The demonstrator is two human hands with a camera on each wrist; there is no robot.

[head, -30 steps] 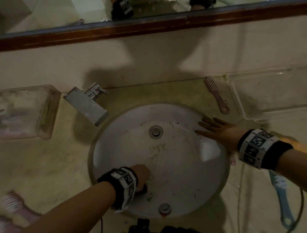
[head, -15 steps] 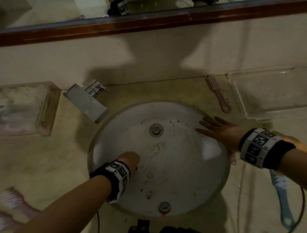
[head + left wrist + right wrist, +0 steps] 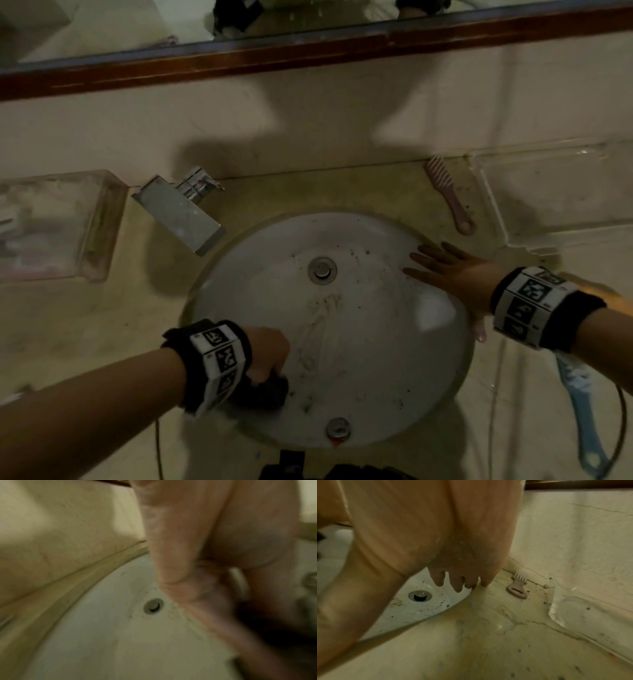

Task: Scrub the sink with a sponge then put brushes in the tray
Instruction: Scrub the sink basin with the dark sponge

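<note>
The round white sink (image 3: 376, 359) is speckled with dark grime around its drain (image 3: 322, 269). My left hand (image 3: 270, 354) grips a dark sponge (image 3: 267, 390) and presses it on the near-left wall of the basin. In the left wrist view the sponge (image 3: 274, 628) is a dark blur under the hand (image 3: 205, 547). My right hand (image 3: 445, 270) lies flat with straight fingers (image 3: 457, 584) on the sink's right rim. A pink brush (image 3: 445, 195) lies behind it, a blue brush (image 3: 582, 411) at the near right. The clear tray (image 3: 555, 205) stands at the back right.
A chrome faucet (image 3: 181, 209) juts over the sink's back left. A clear box (image 3: 58, 222) sits at the far left of the beige counter (image 3: 120, 325). The wall and a mirror frame (image 3: 308, 58) rise behind. An overflow hole (image 3: 153, 605) shows in the near wall.
My left hand slid the sponge to the left and away across the basin, then back toward the near-left wall. The right hand has stayed on the rim.
</note>
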